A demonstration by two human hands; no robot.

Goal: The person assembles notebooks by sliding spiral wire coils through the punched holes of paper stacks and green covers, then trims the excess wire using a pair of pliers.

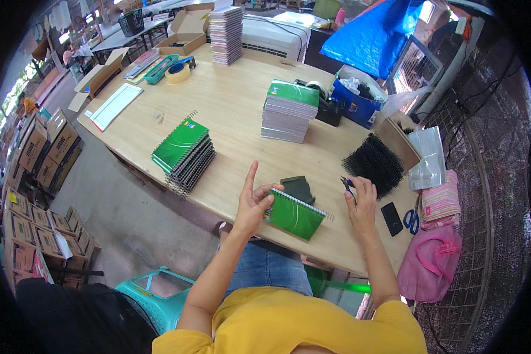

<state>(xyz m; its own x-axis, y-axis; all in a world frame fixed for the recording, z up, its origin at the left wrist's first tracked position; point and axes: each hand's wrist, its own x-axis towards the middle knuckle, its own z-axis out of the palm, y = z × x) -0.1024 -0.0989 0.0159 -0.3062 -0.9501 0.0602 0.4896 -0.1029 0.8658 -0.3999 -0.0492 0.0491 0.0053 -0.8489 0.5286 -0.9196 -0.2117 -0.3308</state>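
A green spiral notebook [296,217] lies tilted near the front edge of the table, with wire coil sticking out past its right end. My left hand [252,207] grips its left end between thumb and fingers, the index finger pointing away. In my right hand [363,205] are small pliers [346,184] with dark jaws and blue handles, held just right of the notebook. Behind the notebook lies a dark flat piece [298,189]. A stack of coiled green notebooks [183,150] stands to the left, and a taller stack of green-covered pads [289,115] without visible coils stands farther back.
Black spiral coils [373,165] are heaped at the right, near a phone [391,219], blue scissors [412,222] and a pink bag [430,262]. A tape dispenser [325,106] and blue box [357,103] stand behind. A tall stack of books [226,36] is at the back.
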